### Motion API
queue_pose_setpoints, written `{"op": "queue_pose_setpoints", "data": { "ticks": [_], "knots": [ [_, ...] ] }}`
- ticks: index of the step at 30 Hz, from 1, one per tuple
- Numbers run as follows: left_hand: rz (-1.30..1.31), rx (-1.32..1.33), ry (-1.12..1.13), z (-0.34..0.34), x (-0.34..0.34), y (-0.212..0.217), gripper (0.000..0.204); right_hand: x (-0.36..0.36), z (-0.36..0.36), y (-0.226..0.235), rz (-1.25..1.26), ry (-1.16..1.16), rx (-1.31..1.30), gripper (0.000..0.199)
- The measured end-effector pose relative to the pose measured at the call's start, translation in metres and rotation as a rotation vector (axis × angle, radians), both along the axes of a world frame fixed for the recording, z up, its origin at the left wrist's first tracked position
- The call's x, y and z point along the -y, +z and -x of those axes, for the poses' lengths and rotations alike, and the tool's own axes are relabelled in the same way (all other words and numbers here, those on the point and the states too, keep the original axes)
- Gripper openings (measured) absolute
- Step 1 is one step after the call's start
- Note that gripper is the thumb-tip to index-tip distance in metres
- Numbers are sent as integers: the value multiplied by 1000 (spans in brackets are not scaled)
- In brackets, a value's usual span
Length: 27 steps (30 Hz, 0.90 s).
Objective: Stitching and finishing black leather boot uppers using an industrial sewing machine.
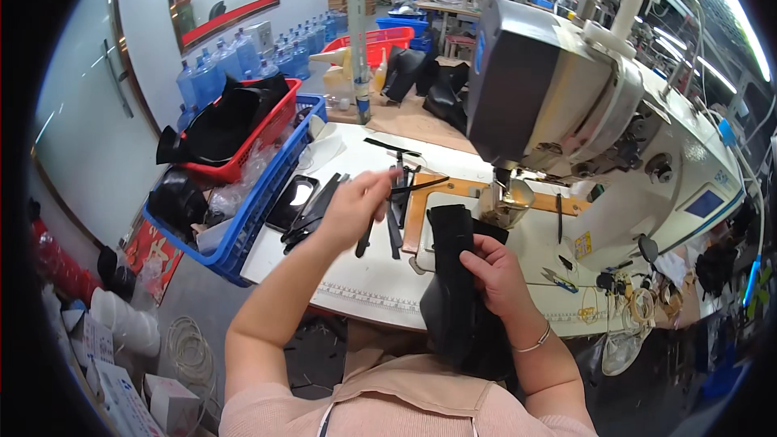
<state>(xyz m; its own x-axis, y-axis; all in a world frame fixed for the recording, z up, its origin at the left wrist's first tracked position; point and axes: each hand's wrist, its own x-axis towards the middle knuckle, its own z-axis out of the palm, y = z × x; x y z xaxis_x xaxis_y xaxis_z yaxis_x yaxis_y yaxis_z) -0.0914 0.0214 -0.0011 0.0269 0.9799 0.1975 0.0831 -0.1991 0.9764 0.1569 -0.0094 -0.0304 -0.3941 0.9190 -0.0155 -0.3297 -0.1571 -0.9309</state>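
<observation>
At far left I have a blue slatted plastic crate (222,257) beside the left edge of the white bench (271,269), with a red plastic basket (240,170) of black pieces set in its top. Near the bench's left edge lies a glossy black rectangular phone (293,202). Just right of it, my left grip (354,204) is above the bench, fingers bent; a thin black strip (422,184) shows at its fingertips, but I cannot tell whether they pinch it. Below, narrow dark strips (394,233) lie loose. Farther right, my right grip (494,273) is closed on a long black fabric-and-leather piece (452,255), thumb on top; the piece reaches over the bench's front edge. Behind it stands the white sewing machine (688,166). Toward the bench's right end lie small yellow-and-green-handled snips (560,280).
</observation>
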Motion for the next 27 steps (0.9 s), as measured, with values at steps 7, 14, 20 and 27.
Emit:
{"op": "queue_pose_setpoints", "data": {
  "ticks": [7,14,20,27],
  "knots": [
    [-81,141,-84,-43,62,-14,19,11,4,1,-36,19,2,26],
    [16,90,-31,-66,65,-22,13,26,4,-7,-105,24,-88,27],
    [-3,34,-33,-70,68,-16,13,32,1,-7,-115,-2,-78,27],
    [-84,-13,-43,-70,65,-12,14,32,-1,-5,-109,12,-50,27]
  ]
}}
